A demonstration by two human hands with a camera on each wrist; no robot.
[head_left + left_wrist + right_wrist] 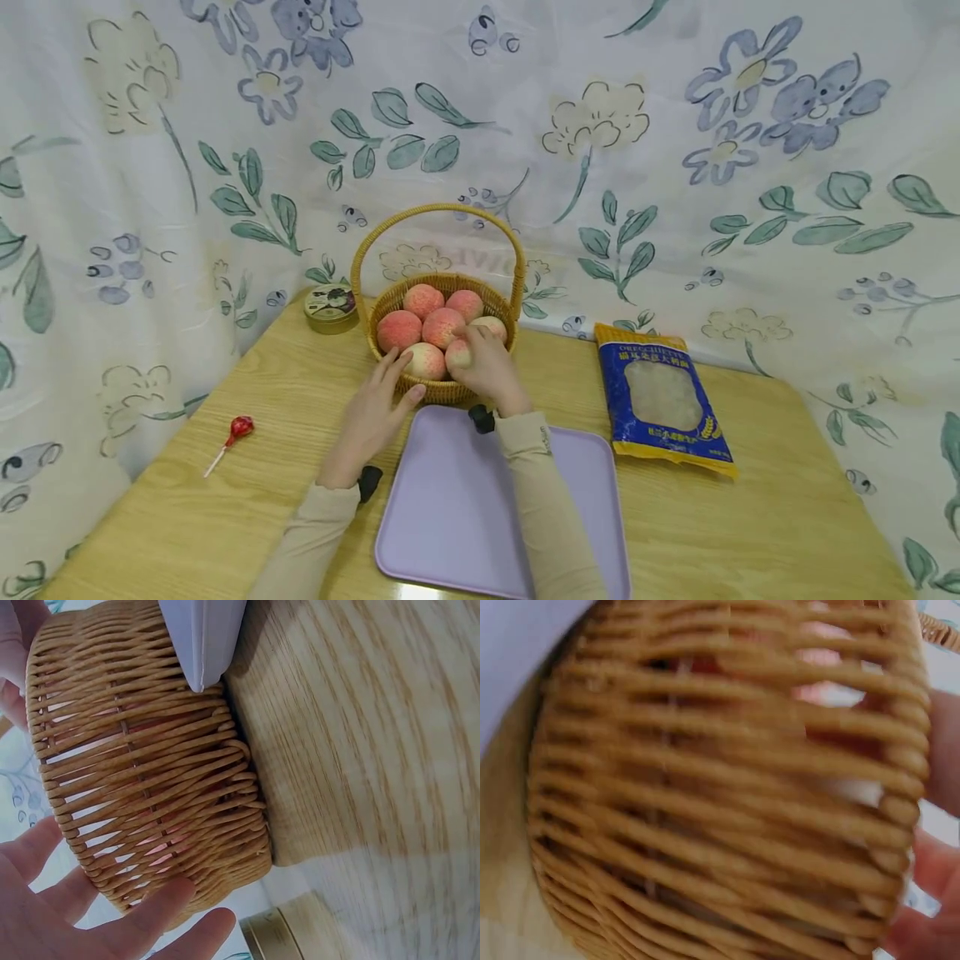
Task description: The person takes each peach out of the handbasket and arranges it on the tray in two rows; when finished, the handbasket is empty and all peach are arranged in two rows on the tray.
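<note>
A wicker basket [441,393] with a tall arched handle holds several pink and cream peaches [400,331]. My right hand [487,364] reaches over the front right rim with fingers curled around a peach [458,355]. In the right wrist view its fingers [930,862] show at the rim, partly hidden by the wicker. At the front left, my left hand [372,417] has its fingers spread, fingertips right at the rim and a pale peach [426,362]. The left wrist view shows these fingers [150,919] along the basket's side.
A lilac tray [450,508] lies in front of the basket, under the right forearm. A round tin [330,310] stands left of the basket, and a red lollipop [240,427] lies farther left. To the right lies a blue and yellow pasta bag [663,396]. A floral curtain [525,108] hangs behind.
</note>
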